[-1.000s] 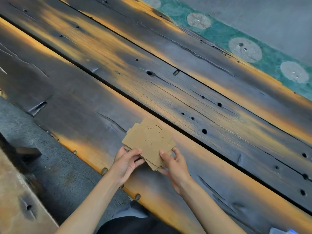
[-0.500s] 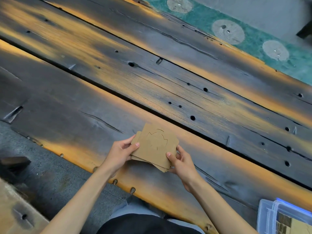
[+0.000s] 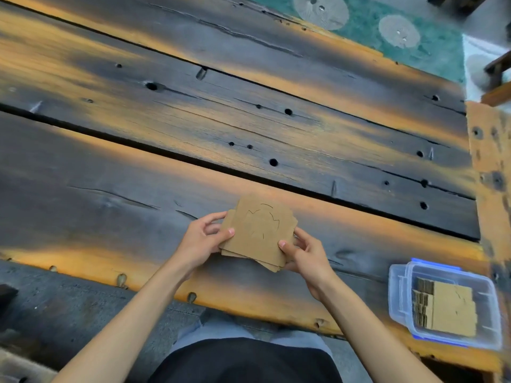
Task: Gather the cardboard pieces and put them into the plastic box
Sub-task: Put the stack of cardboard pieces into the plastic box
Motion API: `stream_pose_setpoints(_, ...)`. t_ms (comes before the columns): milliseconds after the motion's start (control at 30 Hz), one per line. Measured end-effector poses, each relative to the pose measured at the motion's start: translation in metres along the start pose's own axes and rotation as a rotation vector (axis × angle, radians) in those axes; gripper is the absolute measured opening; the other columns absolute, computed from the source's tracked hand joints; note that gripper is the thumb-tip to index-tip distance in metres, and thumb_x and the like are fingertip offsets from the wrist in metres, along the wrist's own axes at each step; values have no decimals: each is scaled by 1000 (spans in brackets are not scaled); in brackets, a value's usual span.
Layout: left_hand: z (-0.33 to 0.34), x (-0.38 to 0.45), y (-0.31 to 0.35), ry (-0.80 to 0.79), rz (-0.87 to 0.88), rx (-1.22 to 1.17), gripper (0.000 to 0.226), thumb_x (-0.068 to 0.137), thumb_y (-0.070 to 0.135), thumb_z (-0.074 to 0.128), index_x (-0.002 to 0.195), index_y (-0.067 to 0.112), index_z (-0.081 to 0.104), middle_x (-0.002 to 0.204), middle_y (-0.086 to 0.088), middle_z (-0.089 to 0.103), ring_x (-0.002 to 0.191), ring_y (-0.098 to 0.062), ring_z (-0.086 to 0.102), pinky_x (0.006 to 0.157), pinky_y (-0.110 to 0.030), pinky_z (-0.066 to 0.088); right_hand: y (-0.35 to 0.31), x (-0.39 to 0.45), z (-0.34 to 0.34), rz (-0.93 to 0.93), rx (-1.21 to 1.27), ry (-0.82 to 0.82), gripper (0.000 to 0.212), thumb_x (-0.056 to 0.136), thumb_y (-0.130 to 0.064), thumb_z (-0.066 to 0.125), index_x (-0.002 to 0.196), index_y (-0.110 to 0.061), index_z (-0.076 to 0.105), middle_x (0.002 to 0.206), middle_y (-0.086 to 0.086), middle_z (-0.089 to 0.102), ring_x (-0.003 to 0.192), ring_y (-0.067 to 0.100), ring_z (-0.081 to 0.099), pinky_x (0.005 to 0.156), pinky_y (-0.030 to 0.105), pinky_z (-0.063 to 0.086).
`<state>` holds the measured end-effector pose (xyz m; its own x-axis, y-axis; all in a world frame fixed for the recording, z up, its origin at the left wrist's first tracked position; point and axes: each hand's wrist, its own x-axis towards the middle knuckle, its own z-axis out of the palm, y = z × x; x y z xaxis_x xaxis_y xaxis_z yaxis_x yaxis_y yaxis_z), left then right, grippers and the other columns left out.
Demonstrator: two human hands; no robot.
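Observation:
A stack of brown cardboard pieces (image 3: 258,233) with curved cut lines on the top sheet is held just above the near plank of the wooden table (image 3: 193,128). My left hand (image 3: 203,240) grips its left edge and my right hand (image 3: 304,254) grips its right edge, thumbs on top. A clear plastic box (image 3: 448,275) with blue trim sits on the table at the lower right, well to the right of my right hand. It holds more cardboard pieces (image 3: 448,310), flat and on edge.
The table is dark, scorched planks with orange streaks, holes and long gaps. Its near edge runs just below my wrists. A green patterned mat (image 3: 409,29) lies beyond the far edge, and furniture legs (image 3: 497,67) stand at the top right.
The view has swung right, bringing the plastic box fully into sight. The cardboard stack in both hands has been squared up into a tidier pile.

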<state>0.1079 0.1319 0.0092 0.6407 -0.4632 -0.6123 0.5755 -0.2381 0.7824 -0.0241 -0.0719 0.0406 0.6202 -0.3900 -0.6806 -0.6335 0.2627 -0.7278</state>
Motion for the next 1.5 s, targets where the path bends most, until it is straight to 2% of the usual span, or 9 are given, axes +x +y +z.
stream_pose_setpoints(167, 40, -3, 3, -44, -64, 70, 39, 91, 7, 72, 118, 32, 60, 89, -2, 82, 81, -13, 78, 60, -20, 59, 12, -3, -42, 25, 43, 41, 46, 99, -3, 62, 142, -18, 58, 119, 8, 73, 103, 23, 73, 73, 40, 65)
stream_pose_setpoints(467, 149, -10, -9, -85, -137, 215, 34, 93, 7, 67, 123, 20, 60, 98, -15, 79, 89, -21, 77, 67, -26, 60, 42, -16, -150, 70, 45, 129, 53, 93, -5, 70, 143, -20, 59, 118, 18, 72, 105, 31, 73, 86, 59, 60)
stream_pose_setpoints(533, 175, -12, -13, -101, -138, 230, 32, 92, 6, 68, 121, 18, 60, 97, -17, 79, 84, -19, 77, 63, -24, 59, 52, -22, -175, 76, 43, 156, 54, 92, -6, 71, 142, -20, 59, 116, 17, 72, 102, 28, 74, 84, 56, 62)
stream_pose_setpoints(633, 211, -16, -19, -135, -136, 275, 30, 91, 6, 68, 118, 17, 60, 90, -14, 78, 87, -22, 76, 68, -30, 61, 65, -33, -210, 76, 75, 179, 49, 92, -6, 72, 137, -23, 63, 86, -4, 78, 83, 11, 76, 64, 34, 64)
stream_pose_setpoints(700, 237, -18, -23, -165, -131, 316, 29, 91, 5, 69, 117, 14, 59, 90, -18, 76, 89, -25, 76, 70, -33, 62, 74, -43, -235, 94, 78, 222, 50, 90, -8, 75, 136, -24, 63, 91, -2, 76, 84, 12, 76, 61, 30, 62)
stream_pose_setpoints(800, 277, -21, -28, -225, -120, 366, 26, 91, 4, 70, 115, 10, 59, 102, -30, 72, 93, -28, 75, 71, -33, 64, 87, -57, -276, 103, 69, 293, 51, 89, -11, 77, 136, -23, 62, 108, 9, 72, 90, 17, 75, 74, 42, 65)
stream_pose_setpoints(1067, 393, -30, -51, -269, -34, 604, 26, 86, 9, 76, 102, 2, 56, 82, -24, 71, 93, -36, 73, 89, -49, 58, 112, -80, -378, 76, -42, 409, 51, 91, -9, 73, 139, -23, 60, 96, -4, 73, 79, 3, 70, 64, 20, 54)
stream_pose_setpoints(1300, 481, -24, -77, -297, 43, 707, 28, 84, 12, 79, 93, 15, 53, 91, -18, 76, 89, -31, 74, 79, -37, 55, 132, -81, -457, 63, -229, 510, 54, 91, -12, 74, 141, -26, 61, 97, -10, 70, 87, 5, 66, 70, 16, 50)
stream_pose_setpoints(1500, 516, -10, -102, -253, 15, 739, 25, 85, 11, 78, 95, 12, 55, 86, -11, 76, 77, -23, 72, 59, -27, 50, 148, -66, -484, 90, -410, 527, 52, 90, -21, 76, 140, -27, 62, 112, 0, 74, 93, 14, 64, 91, 30, 49)
